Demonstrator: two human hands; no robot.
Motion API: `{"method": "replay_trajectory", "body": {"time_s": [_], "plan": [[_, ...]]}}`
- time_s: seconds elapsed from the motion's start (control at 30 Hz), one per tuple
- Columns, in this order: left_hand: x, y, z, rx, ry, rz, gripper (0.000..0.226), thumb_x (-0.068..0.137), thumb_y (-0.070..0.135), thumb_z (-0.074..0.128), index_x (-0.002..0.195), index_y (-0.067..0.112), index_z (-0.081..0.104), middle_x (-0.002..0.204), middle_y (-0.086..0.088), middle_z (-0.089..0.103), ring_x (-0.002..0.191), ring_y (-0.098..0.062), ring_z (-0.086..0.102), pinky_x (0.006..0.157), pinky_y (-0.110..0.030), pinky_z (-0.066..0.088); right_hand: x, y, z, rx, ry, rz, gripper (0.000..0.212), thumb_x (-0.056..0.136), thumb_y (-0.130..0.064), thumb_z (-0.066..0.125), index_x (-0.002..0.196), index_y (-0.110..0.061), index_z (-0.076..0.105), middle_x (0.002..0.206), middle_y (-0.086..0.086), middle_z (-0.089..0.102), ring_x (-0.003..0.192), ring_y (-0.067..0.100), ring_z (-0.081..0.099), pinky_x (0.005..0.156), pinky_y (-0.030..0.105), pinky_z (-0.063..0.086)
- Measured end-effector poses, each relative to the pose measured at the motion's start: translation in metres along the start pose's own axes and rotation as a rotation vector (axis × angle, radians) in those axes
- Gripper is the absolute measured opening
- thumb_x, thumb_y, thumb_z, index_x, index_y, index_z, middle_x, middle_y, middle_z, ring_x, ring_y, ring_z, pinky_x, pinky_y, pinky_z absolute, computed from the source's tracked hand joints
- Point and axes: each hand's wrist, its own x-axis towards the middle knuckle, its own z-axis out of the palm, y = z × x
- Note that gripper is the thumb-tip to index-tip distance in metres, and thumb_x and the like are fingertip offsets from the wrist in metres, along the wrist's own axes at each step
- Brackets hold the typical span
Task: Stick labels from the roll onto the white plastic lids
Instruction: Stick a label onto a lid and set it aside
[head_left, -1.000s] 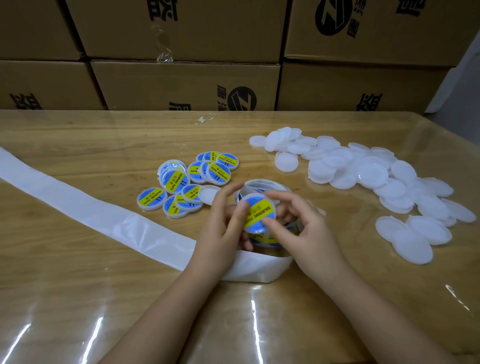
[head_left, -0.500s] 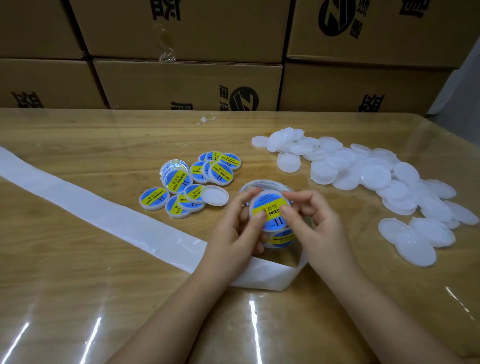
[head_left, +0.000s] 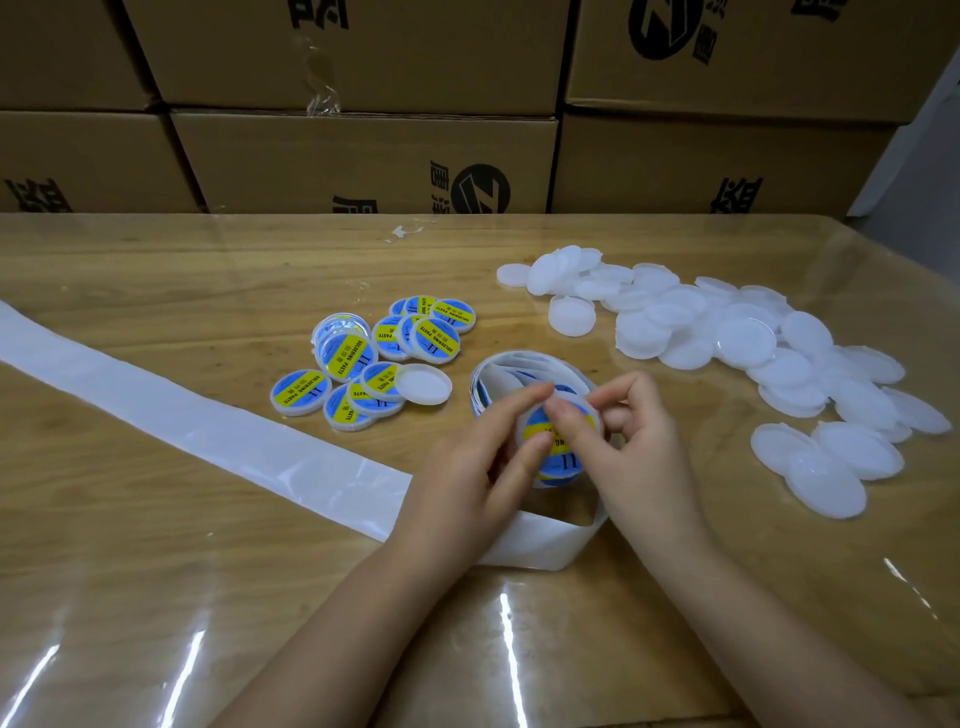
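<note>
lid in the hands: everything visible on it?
Round white plastic lid, faced with a blue label with a yellow band and black print. It is held tilted toward the camera, over the label roll. The left hand pinches its left edge; the right hand lays its thumb across the label.

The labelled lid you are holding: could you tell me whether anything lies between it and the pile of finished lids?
Nothing visible blocks it. The labelled lid, held by the left hand and right hand, has bare table toward the finished lids; only the label roll sits just behind that path.
</note>
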Motion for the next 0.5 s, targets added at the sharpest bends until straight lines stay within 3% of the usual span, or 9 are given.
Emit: {"method": "replay_trajectory", "body": {"time_s": [0.07, 0.13, 0.2, 0.3, 0.33, 0.4, 0.5], "plan": [[0.0003, -0.0013, -0.0033, 0.083, -0.011, 0.026, 0.034, 0.09, 0.039, 0.046, 0.124, 0.035, 0.049, 0.062, 0.011, 0.047, 0.055, -0.005, 0.049, 0.056, -0.022, 0.044, -0.0002, 0.0004, 0.0, -0.033, -0.023, 0.023, 0.053, 0.058, -0.066, 0.058, 0.075, -0.017, 0.051, 0.062, 0.012, 0.059, 0.066, 0.032, 0.058, 0.062, 0.035, 0.046], [0.001, -0.0033, -0.0066, 0.127, -0.006, 0.015, 0.035, 0.09, 0.04, 0.045, 0.124, 0.036, 0.049, 0.063, 0.014, 0.048, 0.056, -0.002, 0.047, 0.056, -0.022, 0.043, 0.0005, 0.0002, -0.0006, -0.037, -0.035, 0.028, 0.046, 0.064, -0.064, 0.058, 0.071, -0.019, 0.053, 0.064, 0.006, 0.061, 0.065, 0.022, 0.06, 0.063, 0.033, 0.047], [0.0015, -0.0036, -0.0081, 0.099, 0.015, -0.004, 0.032, 0.089, 0.04, 0.045, 0.121, 0.041, 0.048, 0.062, 0.016, 0.047, 0.057, -0.005, 0.049, 0.058, -0.023, 0.045, 0.0017, 0.0006, -0.0017, -0.034, -0.06, 0.027, 0.032, 0.077, -0.051, 0.059, 0.072, -0.02, 0.055, 0.065, 0.0, 0.066, 0.066, 0.013, 0.064, 0.064, 0.029, 0.051], [0.0022, -0.0032, -0.0077, -0.018, 0.069, -0.1, 0.029, 0.089, 0.034, 0.053, 0.113, 0.049, 0.05, 0.06, 0.011, 0.044, 0.057, -0.02, 0.053, 0.057, -0.033, 0.047, 0.0045, 0.0008, -0.0028, 0.008, -0.104, 0.001, 0.013, 0.09, -0.022, 0.06, 0.077, -0.025, 0.06, 0.067, -0.011, 0.068, 0.065, 0.001, 0.063, 0.062, 0.016, 0.049], [0.0027, -0.0031, -0.0071, -0.072, 0.083, -0.151, 0.029, 0.088, 0.031, 0.053, 0.111, 0.049, 0.052, 0.059, 0.01, 0.044, 0.058, -0.024, 0.053, 0.056, -0.034, 0.047, 0.0047, 0.0001, -0.0028, 0.019, -0.123, -0.002, 0.015, 0.09, -0.018, 0.059, 0.08, -0.028, 0.062, 0.071, -0.01, 0.069, 0.07, 0.001, 0.065, 0.067, 0.018, 0.05], [0.0033, -0.0042, -0.0062, -0.19, 0.104, -0.23, 0.027, 0.087, 0.029, 0.052, 0.109, 0.045, 0.056, 0.056, 0.012, 0.044, 0.053, -0.021, 0.05, 0.051, -0.031, 0.046, 0.0041, -0.0003, -0.0027, 0.021, -0.172, 0.002, 0.018, 0.09, -0.015, 0.06, 0.088, -0.033, 0.063, 0.084, -0.003, 0.07, 0.086, 0.011, 0.066, 0.084, 0.035, 0.052], [0.0043, -0.0072, -0.0054, -0.328, 0.124, -0.278, 0.023, 0.089, 0.024, 0.054, 0.109, 0.036, 0.059, 0.054, 0.01, 0.043, 0.047, -0.009, 0.044, 0.044, -0.024, 0.041, 0.0014, -0.0031, -0.002, -0.064, -0.24, -0.033, 0.022, 0.085, -0.023, 0.068, 0.095, -0.041, 0.059, 0.085, -0.011, 0.065, 0.096, 0.018, 0.058, 0.097, 0.051, 0.04]]}}
